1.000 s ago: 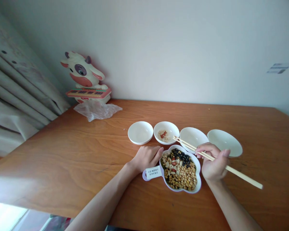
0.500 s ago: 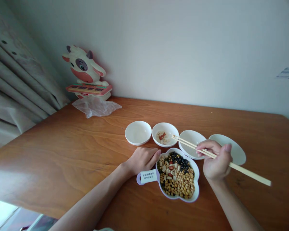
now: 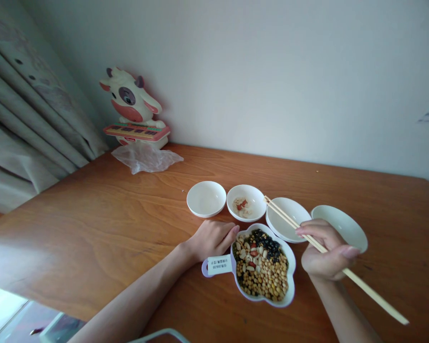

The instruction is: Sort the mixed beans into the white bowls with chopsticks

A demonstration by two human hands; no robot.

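A pair of wooden chopsticks (image 3: pixel 286 216) is held in my right hand (image 3: pixel 327 250), fingers closed around them. Their tips are close together above the gap between the second and third white bowls, with nothing visible between them. My left hand (image 3: pixel 214 239) lies on the table with curled fingers, its thumb side gripping the rim of a white, paw-shaped dish (image 3: pixel 291 281). That dish holds peanuts (image 3: pixel 250 259), black beans (image 3: pixel 266 240), yellow soybeans (image 3: pixel 271 276) and some small green beans. Several pale and reddish peanuts (image 3: pixel 241 206) lie inside the second white bowl (image 3: pixel 255 216).
Behind the dish stand a white bowl (image 3: pixel 206 200) at left, another bowl (image 3: pixel 289 209) and a rightmost bowl (image 3: pixel 346 226) partly behind my right hand. A cow toy keyboard (image 3: pixel 136 114) and a crumpled plastic bag (image 3: pixel 148 159) sit at the back left, near the wall (image 3: pixel 271 85).
My right hand has tilted, and the chopstick tips have moved slightly right, away from the second bowl. The back ends have dropped lower. The left hand stays at the dish; the view shifts a little.
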